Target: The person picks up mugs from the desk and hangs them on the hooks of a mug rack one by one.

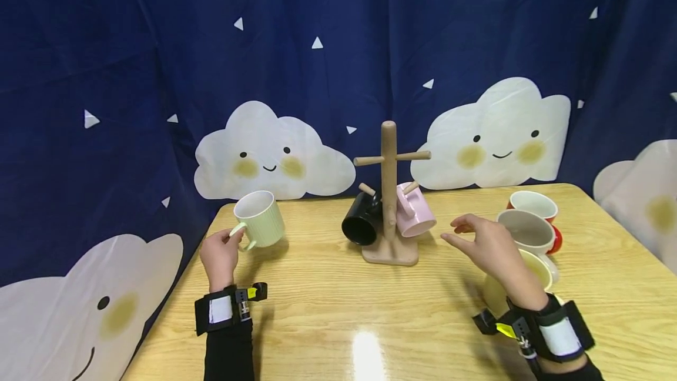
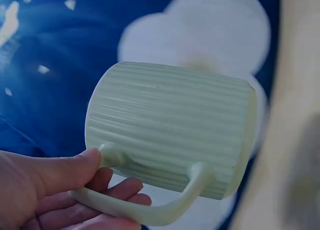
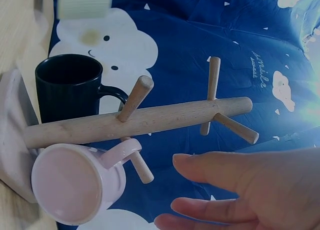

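Observation:
A pale green ribbed mug (image 1: 262,220) is held off the table by its handle, which my left hand (image 1: 219,254) pinches between thumb and fingers. In the left wrist view the green mug (image 2: 170,122) lies sideways across the picture, thumb at the upper end of its handle (image 2: 150,210). My right hand (image 1: 489,249) holds nothing; its fingers and thumb are apart, to the right of the wooden mug tree (image 1: 389,193). On the tree's lower pegs hang a black mug (image 1: 362,219) and a pink mug (image 1: 416,211). The right wrist view shows the right hand (image 3: 255,185) beside the tree's pegs.
At the right stand a red mug (image 1: 533,204) with a pale inside, a whitish mug (image 1: 526,231) and a yellow mug (image 1: 494,294), partly behind my right hand and forearm. The wooden table (image 1: 317,310) meets a dark blue curtain (image 1: 328,75) with clouds at the back.

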